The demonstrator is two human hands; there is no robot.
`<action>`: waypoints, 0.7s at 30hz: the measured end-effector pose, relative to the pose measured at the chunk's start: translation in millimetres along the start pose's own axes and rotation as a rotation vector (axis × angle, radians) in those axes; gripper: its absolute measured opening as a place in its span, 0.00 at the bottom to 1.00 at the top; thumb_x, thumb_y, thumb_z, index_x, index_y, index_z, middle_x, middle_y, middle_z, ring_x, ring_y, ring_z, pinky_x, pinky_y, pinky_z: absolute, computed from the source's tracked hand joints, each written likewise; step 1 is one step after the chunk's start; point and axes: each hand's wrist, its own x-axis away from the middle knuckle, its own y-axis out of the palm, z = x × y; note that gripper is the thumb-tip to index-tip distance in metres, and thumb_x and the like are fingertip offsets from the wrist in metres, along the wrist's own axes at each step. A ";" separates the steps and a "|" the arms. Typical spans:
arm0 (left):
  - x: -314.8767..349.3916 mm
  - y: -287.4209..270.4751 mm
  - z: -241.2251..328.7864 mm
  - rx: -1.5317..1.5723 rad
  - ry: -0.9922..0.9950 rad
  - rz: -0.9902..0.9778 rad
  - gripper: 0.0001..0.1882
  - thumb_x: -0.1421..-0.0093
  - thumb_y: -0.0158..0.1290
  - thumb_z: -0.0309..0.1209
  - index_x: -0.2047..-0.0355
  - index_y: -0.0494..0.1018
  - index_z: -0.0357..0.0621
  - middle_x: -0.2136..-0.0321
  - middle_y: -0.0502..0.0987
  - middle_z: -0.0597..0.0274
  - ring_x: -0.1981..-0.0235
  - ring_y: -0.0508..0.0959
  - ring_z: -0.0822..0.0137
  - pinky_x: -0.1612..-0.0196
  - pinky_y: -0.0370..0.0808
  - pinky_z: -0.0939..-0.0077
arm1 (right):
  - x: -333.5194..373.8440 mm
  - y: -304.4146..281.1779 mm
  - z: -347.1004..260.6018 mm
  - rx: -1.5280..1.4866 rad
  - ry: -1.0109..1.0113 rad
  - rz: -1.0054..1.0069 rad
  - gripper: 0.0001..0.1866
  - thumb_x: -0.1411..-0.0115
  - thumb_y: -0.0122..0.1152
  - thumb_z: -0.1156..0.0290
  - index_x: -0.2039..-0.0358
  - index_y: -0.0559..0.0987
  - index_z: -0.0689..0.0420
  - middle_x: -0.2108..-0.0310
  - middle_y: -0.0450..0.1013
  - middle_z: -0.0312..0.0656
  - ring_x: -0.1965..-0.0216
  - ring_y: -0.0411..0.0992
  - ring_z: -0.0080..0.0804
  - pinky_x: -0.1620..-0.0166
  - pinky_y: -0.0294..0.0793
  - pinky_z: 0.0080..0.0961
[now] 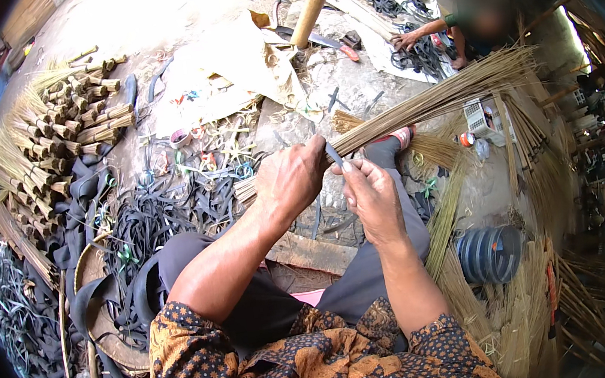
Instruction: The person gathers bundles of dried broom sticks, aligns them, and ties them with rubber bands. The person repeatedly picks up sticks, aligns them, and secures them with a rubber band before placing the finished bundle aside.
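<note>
My left hand (pixel 292 177) is closed round a long bundle of thin dry sticks (pixel 428 102), like broom bristles, near its cut end. The bundle lies slantwise above my lap, its fine ends fanning out to the far right. Just right of that fist, a narrow dark rubber strip (pixel 333 154) crosses the bundle. Its near end is pinched between the thumb and fingers of my right hand (pixel 373 197). How far the strip goes round the sticks is hidden behind the bundle and my left fist.
Tied stick bundles (pixel 74 115) are piled at the far left. Black rubber strips (pixel 163 221) lie in heaps beside a round woven tray (pixel 92 290). A large knife (pixel 330 40) lies near a bamboo pole (pixel 317 2). Another person's hand (pixel 409 38) touches dark strips. A ribbed plastic container (pixel 490 255) stands at right.
</note>
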 end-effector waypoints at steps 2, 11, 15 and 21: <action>0.0 -0.8 -3.2 0.045 -0.047 -0.023 0.11 0.33 0.55 0.39 0.60 0.71 0.45 0.74 0.81 0.46 0.70 0.82 0.40 0.69 0.77 0.45 | 9.5 -3.8 2.2 0.058 -0.010 -0.052 0.14 0.25 0.54 0.64 0.53 0.80 0.62 0.80 0.62 0.24 0.80 0.54 0.09 0.77 0.52 0.12; -1.0 -24.9 8.0 0.405 -0.062 -0.268 0.18 0.40 0.66 0.39 0.57 0.76 0.42 0.76 0.78 0.50 0.71 0.79 0.53 0.64 0.74 0.59 | 53.3 -73.0 20.1 0.653 -0.251 -0.094 0.15 0.24 0.52 0.60 0.60 0.78 0.59 0.72 0.76 0.37 0.74 0.71 0.26 0.68 0.70 0.25; 17.2 -24.5 29.1 0.764 -0.039 -0.544 0.14 0.37 0.67 0.35 0.63 0.74 0.40 0.79 0.66 0.73 0.74 0.64 0.77 0.70 0.66 0.75 | 48.8 -96.4 34.5 0.809 -0.355 -0.080 0.12 0.26 0.55 0.63 0.60 0.77 0.60 0.73 0.75 0.44 0.72 0.74 0.32 0.66 0.73 0.30; 30.1 -1.9 42.2 1.144 -0.044 -1.309 0.16 0.36 0.67 0.39 0.60 0.74 0.43 0.81 0.70 0.73 0.84 0.68 0.78 0.81 0.65 0.79 | 9.7 -108.8 41.2 0.981 -0.795 -0.228 0.06 0.36 0.63 0.74 0.60 0.78 0.58 0.68 0.79 0.45 0.69 0.80 0.45 0.66 0.78 0.35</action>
